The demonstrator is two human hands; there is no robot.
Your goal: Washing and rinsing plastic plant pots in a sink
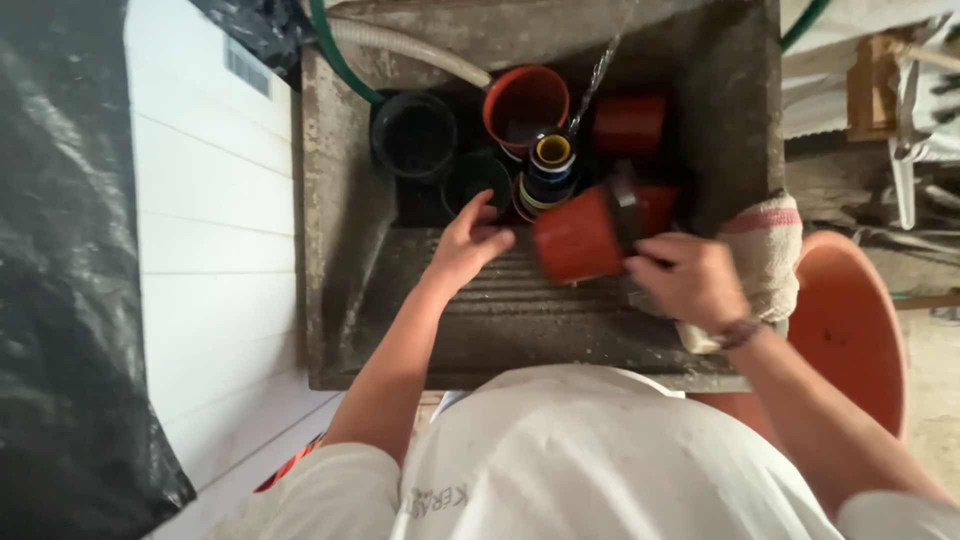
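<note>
My right hand (688, 278) grips an orange plastic pot (578, 235) by its dark rim and holds it on its side over the ribbed slope of a concrete wash sink (330, 200). My left hand (466, 243) rests just left of the pot, fingers curled, touching its base edge. A thin stream of water (600, 72) falls into the basin behind. Several pots stand in the basin: an orange one (524, 103), a black one (414, 133), a red one (629, 124) and a stack of small dark ones with a yellow ring (551, 165).
A white and pink cloth (768, 250) lies on the sink's right edge. A large orange tub (850, 330) stands to the right. A green hose (340, 60) and a grey hose (410, 45) enter at the back. White panels and black plastic sheet (60, 250) are at left.
</note>
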